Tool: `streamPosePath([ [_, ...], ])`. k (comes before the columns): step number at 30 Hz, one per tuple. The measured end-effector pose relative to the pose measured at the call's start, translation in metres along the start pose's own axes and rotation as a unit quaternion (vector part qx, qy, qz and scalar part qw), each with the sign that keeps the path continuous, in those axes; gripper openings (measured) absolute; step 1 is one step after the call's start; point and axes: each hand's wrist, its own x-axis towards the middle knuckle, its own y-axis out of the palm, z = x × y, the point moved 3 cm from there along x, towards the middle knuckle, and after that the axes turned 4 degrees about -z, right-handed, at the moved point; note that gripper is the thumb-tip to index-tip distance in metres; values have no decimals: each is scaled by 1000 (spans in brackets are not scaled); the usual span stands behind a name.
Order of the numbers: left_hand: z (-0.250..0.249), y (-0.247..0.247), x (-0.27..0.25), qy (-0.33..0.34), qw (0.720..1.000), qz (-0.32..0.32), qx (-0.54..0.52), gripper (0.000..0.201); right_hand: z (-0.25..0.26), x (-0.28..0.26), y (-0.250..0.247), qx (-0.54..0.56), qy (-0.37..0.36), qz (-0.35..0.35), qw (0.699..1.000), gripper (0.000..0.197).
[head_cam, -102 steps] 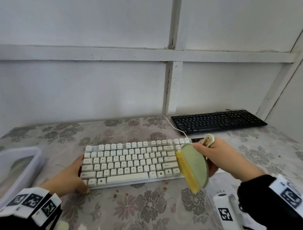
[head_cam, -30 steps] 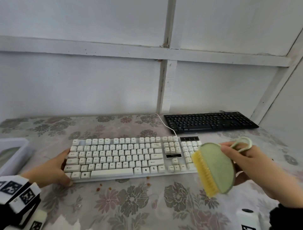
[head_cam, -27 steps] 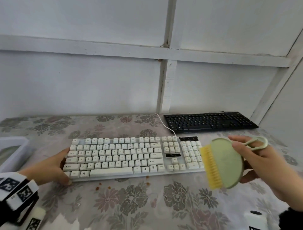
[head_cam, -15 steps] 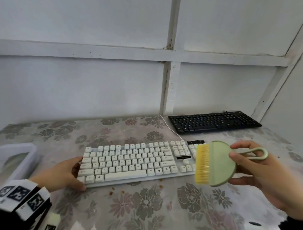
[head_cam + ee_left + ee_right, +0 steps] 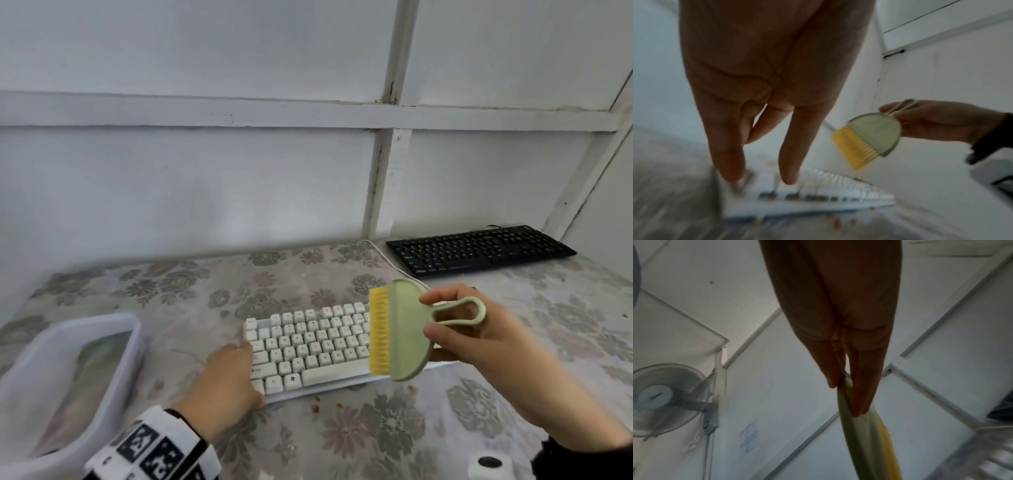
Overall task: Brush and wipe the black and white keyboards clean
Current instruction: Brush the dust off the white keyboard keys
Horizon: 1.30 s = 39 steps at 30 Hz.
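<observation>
The white keyboard (image 5: 308, 346) lies on the flowered table, its right part hidden behind the brush. My left hand (image 5: 246, 363) rests on its left end, and the straight fingers (image 5: 731, 162) touch the white keyboard (image 5: 807, 199). My right hand (image 5: 428, 315) pinches the looped handle of a green brush (image 5: 404, 329), held above the keyboard's right half with its yellow bristles pointing left. From the left wrist, the brush (image 5: 869, 134) hangs clear of the keys. The right wrist view shows fingers (image 5: 859, 399) clamped on the brush edge. The black keyboard (image 5: 479, 251) sits at the back right.
A clear plastic tub (image 5: 130, 329) stands at the left. Brown crumbs (image 5: 315, 407) lie before the white keyboard's front edge. A white bottle top (image 5: 489, 467) shows at the bottom right. A wall fan (image 5: 659, 397) hangs overhead. The wall runs close behind the table.
My right hand has carried the brush from beyond the keyboard's right end up and leftward over its right half, turning the bristles to the left. The left hand stays on the left end.
</observation>
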Motion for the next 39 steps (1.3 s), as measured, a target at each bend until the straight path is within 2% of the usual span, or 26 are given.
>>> streamPosePath([
  [1, 1, -1, -3, 11, 1000, 0, -9, 55, 5, 1, 10, -10, -9, 6, 1000, 20],
  [5, -8, -33, -32, 91, 994, -17, -65, 63, 27, 6, 49, -76, -60, 48, 994, 24],
  [7, -7, -61, -55, 105, 990, -42, -89, 76, 39, 8, 79, -93, -94, 79, 988, 23],
  [10, 19, -97, -80, 96, 989, -65, -90, 99, 52, 17, 133, -148, -148, 134, 969, 24],
  [13, 63, -120, -94, 80, 992, -70, -65, 141, 65, 22, 189, -185, -205, 200, 940, 23],
  [15, 104, -127, -100, 41, 995, -82, -44, 147, 72, 26, 224, -199, -242, 231, 921, 24],
  [17, 140, -132, -106, -6, 995, -87, -41, 142, 76, 29, 257, -217, -289, 256, 897, 26],
  [19, 173, -132, -111, -40, 995, -76, -47, 127, 76, 31, 289, -250, -334, 280, 865, 27],
  [20, 187, -130, -112, -59, 995, -63, -50, 129, 74, 31, 303, -269, -356, 293, 845, 28],
  [23, 222, -120, -117, -109, 992, 5, -63, 157, 64, 30, 340, -354, -412, 337, 769, 37],
  [25, 233, -115, -122, -128, 987, 40, -85, 160, 55, 27, 361, -415, -447, 364, 704, 45],
  [27, 238, -113, -126, -134, 984, 60, -102, 161, 45, 24, 377, -460, -474, 387, 644, 44],
  [29, 243, -112, -128, -135, 981, 67, -126, 160, 36, 21, 386, -469, -484, 412, 613, 38],
  [31, 248, -111, -130, -133, 977, 64, -157, 159, 28, 18, 388, -455, -478, 433, 614, 35],
  [35, 246, -113, -129, -112, 971, 51, -207, 151, 21, 16, 388, -389, -443, 449, 672, 34],
  [39, 235, -117, -121, -86, 970, 17, -227, 122, 20, 20, 386, -348, -393, 453, 720, 34],
])
